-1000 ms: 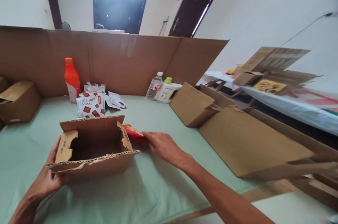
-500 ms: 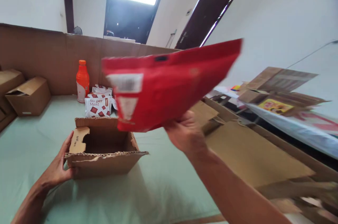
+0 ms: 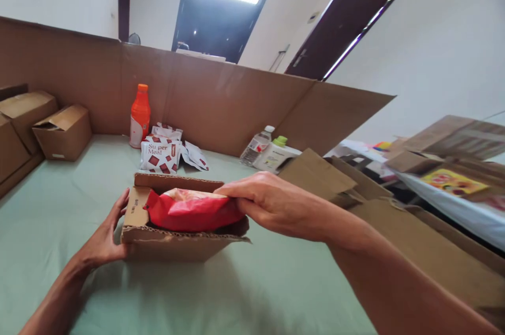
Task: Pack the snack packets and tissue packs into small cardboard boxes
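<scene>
A small open cardboard box [image 3: 169,251] stands on the pale green cloth, its torn flaps raised. My left hand [image 3: 104,240] grips the box at its left end, thumb on the near side and fingers along the far part of that end. Inside the opening lies a red bag [image 3: 193,211], mostly below the rim, with a pale patch on top. My right hand [image 3: 264,201] pinches the bag's right end above the box's right edge. The lower part of the bag is hidden by the box walls.
Behind the box are white "Super Meal" packets [image 3: 160,156] and an orange bottle [image 3: 140,117]. A clear bottle [image 3: 256,146] and a white container with a green cap [image 3: 274,155] lean farther right. Cardboard boxes [image 3: 65,132] stand left; flattened cardboard [image 3: 418,245] lies right.
My right hand has brought the red bag down and left, from above the box into its opening. My left hand stays on the box. The view has shifted, showing more bottles at the back.
</scene>
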Motion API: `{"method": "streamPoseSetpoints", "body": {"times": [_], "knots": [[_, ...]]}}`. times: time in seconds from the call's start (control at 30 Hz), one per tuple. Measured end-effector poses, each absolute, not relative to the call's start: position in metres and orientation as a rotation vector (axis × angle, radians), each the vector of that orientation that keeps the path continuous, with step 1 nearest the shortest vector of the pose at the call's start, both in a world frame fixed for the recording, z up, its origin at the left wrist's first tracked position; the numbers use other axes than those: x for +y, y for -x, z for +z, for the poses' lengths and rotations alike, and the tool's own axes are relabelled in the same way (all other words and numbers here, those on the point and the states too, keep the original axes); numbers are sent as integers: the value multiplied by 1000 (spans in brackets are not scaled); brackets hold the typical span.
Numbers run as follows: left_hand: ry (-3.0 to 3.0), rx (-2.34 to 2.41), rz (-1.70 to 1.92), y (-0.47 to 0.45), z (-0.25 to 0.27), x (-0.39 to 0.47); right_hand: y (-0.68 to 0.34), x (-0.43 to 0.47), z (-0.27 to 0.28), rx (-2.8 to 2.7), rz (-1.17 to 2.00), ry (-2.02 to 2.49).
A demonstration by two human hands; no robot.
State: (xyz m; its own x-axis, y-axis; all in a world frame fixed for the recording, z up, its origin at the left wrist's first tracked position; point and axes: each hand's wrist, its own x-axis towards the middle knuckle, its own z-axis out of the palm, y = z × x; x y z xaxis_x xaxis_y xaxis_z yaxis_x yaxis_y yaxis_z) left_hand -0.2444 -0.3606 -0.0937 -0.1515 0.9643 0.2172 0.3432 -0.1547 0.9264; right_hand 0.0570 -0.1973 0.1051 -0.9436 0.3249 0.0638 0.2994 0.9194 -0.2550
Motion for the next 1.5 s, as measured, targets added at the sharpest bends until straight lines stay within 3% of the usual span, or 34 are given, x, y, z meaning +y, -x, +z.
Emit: {"method": "streamPoseSetpoints", "body": {"times": [0.27,0.63,0.73,0.87,1.07,1.3,1.5], "knots": [[-1508,1505,1300,238,-87,-367,-3,-196,82,-3366,193,539],[-1600,1499,1282,245,-101,-366,20,-189,60,-3742,586,340],[-1623,1515,1281,246,-104,-368,7,-183,74,-3568,595,319],[-1664,1593,1248,244,-106,-371,5,-149,98,-2899,778,395],[-1670,1742,1243,248,-117,-377,82,-54,53,-2744,143,879],[-1486,1878,1165,247,-115,-383,148,-14,-20,-2865,-76,878],[-1454,1834,1142,245,-103,-382,145,-20,-24,-2943,-59,963]]}}
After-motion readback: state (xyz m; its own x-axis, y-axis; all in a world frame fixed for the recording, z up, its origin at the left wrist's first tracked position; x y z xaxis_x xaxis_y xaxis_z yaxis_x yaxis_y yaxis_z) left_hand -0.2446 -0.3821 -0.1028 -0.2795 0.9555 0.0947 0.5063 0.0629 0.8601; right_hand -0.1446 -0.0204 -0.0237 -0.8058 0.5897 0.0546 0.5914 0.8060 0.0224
